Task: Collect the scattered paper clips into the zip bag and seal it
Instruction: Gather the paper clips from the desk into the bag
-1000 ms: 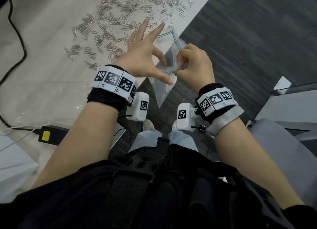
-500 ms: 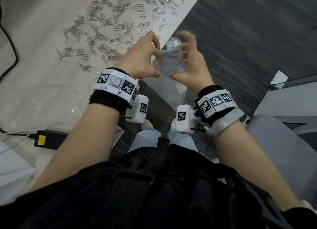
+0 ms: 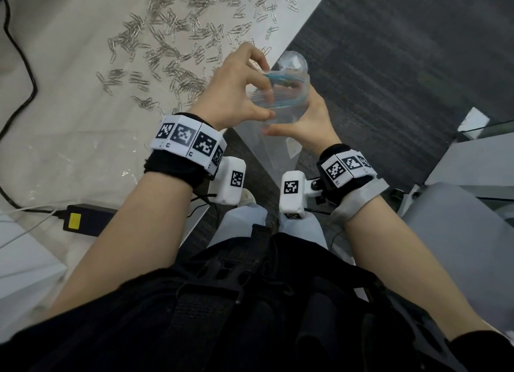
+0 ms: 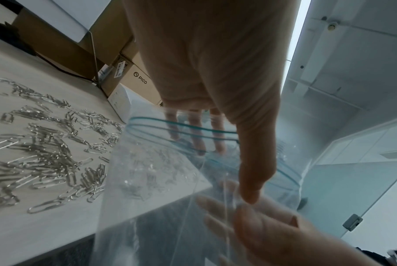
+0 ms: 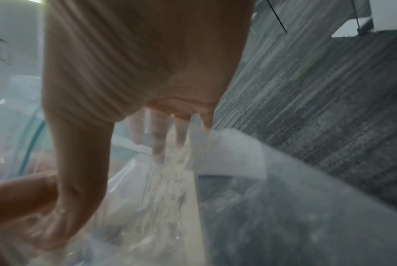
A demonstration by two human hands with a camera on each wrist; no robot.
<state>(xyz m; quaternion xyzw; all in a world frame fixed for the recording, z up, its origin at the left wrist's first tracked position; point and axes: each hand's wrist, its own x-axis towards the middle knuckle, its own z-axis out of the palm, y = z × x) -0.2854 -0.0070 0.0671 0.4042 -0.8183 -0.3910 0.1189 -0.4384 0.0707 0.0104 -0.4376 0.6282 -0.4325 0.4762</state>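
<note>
Both hands hold a clear zip bag [image 3: 281,93] with a blue zip line just off the table's edge, its mouth spread into a round opening. My left hand [image 3: 261,90] pinches the near-left rim, with fingers inside the mouth and the thumb outside. My right hand [image 3: 294,115] grips the right side, its fingers hidden behind the plastic. Many silver paper clips [image 3: 178,37] lie scattered on the pale table [image 3: 69,107]. In the left wrist view the zip bag [image 4: 170,171] hangs beside the paper clips [image 4: 45,153]. The right wrist view shows blurred fingers [image 5: 159,136] against the zip bag [image 5: 147,198].
A black power adapter [image 3: 83,221] with a yellow label and a black cable [image 3: 19,93] lie on the table's near left, by a white box [image 3: 22,260]. Dark carpet [image 3: 389,79] lies beyond the table edge. A grey chair [image 3: 459,246] stands at right. Cardboard boxes [image 4: 124,75] stand behind the table.
The bag's mouth was flat between my hands one second ago and is now pulled into a round opening. My left fingers, spread before, have curled onto the rim.
</note>
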